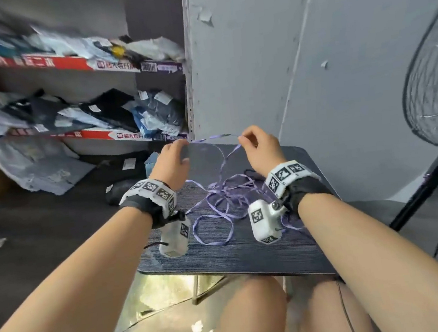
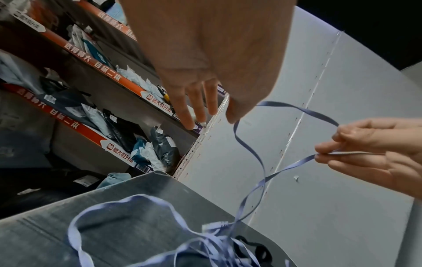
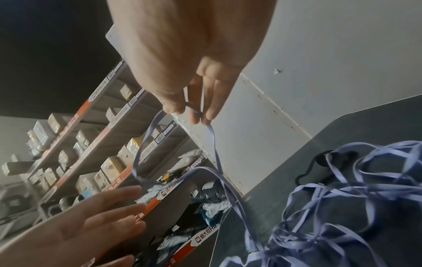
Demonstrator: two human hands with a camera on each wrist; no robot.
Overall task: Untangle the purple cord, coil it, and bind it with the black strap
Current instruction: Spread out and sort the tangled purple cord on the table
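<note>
The purple cord (image 1: pixel 224 195) is a flat ribbon lying in a loose tangle on the small dark table (image 1: pixel 223 258). One strand rises off the heap and spans between my two raised hands above the table's far edge. My left hand (image 1: pixel 177 154) pinches that strand under the thumb, with the other fingers (image 2: pixel 194 108) straight. My right hand (image 1: pixel 249 140) pinches the strand between thumb and fingertips (image 3: pixel 196 115), and a small loop hangs between the hands. The black strap (image 3: pixel 319 159) lies on the table at the far side of the tangle, partly under the cord (image 3: pixel 342 198).
Metal shelves (image 1: pixel 97 111) stuffed with bagged clothes stand to the left. A grey wall panel (image 1: pixel 269 64) rises just behind the table. A standing fan (image 1: pixel 436 92) is at the right. My knees sit below the table's near edge.
</note>
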